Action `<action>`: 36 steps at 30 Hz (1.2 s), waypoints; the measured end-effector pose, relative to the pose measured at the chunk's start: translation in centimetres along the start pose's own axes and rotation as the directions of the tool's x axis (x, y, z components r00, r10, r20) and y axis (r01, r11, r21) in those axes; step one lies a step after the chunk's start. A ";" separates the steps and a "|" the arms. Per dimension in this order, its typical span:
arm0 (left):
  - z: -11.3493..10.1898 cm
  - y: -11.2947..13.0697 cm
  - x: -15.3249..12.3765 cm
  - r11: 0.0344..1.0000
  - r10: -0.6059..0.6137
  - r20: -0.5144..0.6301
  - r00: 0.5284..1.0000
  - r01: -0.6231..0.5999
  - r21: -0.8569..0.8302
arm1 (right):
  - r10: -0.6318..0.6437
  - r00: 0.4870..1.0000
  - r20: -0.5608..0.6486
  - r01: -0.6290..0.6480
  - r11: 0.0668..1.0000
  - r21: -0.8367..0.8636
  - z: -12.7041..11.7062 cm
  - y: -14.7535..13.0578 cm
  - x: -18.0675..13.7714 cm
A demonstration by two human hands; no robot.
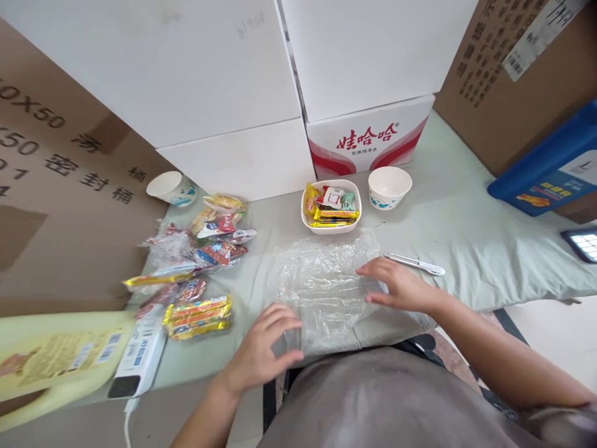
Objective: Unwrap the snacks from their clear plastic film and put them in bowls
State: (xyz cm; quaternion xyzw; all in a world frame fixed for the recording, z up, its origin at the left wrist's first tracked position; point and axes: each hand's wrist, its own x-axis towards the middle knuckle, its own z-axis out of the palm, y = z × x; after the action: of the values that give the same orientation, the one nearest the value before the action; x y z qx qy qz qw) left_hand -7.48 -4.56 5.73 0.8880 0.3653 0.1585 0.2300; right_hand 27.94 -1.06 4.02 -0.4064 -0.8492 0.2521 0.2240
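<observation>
A sheet of clear plastic wrap (326, 274) lies spread on the pale green cloth (448, 218) in front of me. My left hand (261, 348) rests at the sheet's near left corner, fingers stretched out and slightly curled over its edge. My right hand (396, 286) lies flat on the sheet's right edge, fingers extended. Just beyond the sheet stands a white rectangular dish (306, 219) filled with wrapped snacks (332, 208). A white utility knife (415, 264) lies just past my right hand.
A white paper bowl (389, 186) stands right of the dish; another paper bowl (170, 186) sits at the far left. Loose snack packets (198, 274) lie scattered left. White boxes (242, 93), cardboard cartons (56, 186), a yellow bottle (51, 361) and a power strip (140, 358) ring the surface.
</observation>
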 end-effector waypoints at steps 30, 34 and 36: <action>3.3 -5.3 8.6 0.791 -0.568 -0.371 0.734 0.611 -0.002 | 0.516 0.739 -0.433 -0.490 0.853 0.180 3.2 2.2 1.3; 4.5 -6.1 8.3 0.747 -0.562 -0.383 0.733 0.649 0.146 | 0.410 0.777 -0.478 -0.485 0.873 -0.039 4.0 3.1 1.7; 4.3 -6.1 8.0 0.760 -0.500 -0.438 0.747 0.621 0.191 | 0.401 0.789 -0.466 -0.502 0.858 -0.112 4.4 3.3 1.6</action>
State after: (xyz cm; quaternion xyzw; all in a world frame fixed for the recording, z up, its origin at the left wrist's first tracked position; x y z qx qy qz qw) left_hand -3.57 3.75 -0.18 0.7144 0.6749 0.1785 0.0469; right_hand 26.38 0.92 -1.06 -0.6666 -0.6795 0.1036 0.2884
